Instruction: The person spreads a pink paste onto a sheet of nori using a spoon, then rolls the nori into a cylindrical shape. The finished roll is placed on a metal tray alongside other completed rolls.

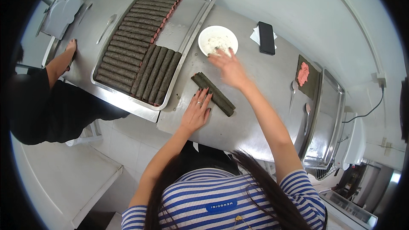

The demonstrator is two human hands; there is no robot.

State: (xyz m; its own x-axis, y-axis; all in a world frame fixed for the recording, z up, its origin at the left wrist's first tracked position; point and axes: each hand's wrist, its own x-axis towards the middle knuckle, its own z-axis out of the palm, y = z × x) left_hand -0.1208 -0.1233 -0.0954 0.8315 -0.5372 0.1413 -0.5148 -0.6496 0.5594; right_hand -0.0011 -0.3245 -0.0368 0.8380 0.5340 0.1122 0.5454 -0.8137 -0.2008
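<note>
My left hand (198,108) rests on the metal worktop with its fingers stretched out. Its fingertips touch the near edge of a dark green seaweed roll (215,95), and a ring shows on one finger. The roll lies slantwise, a seam running along it. My right hand (229,67) is stretched over the near rim of a white bowl (218,31), fingers spread and fingertips down toward the pale, wet contents. Nothing shows in that hand. Left of the bowl, a large metal tray (192,24) holds many seaweed rolls with pink filling at their ends.
At the right lies a seaweed sheet (311,86) with pink paste (303,74), beside two spoons and another metal tray (326,115). A black phone (266,38) lies behind on white paper. Another person's hand (71,47) rests on the table at far left, near a spoon (106,29).
</note>
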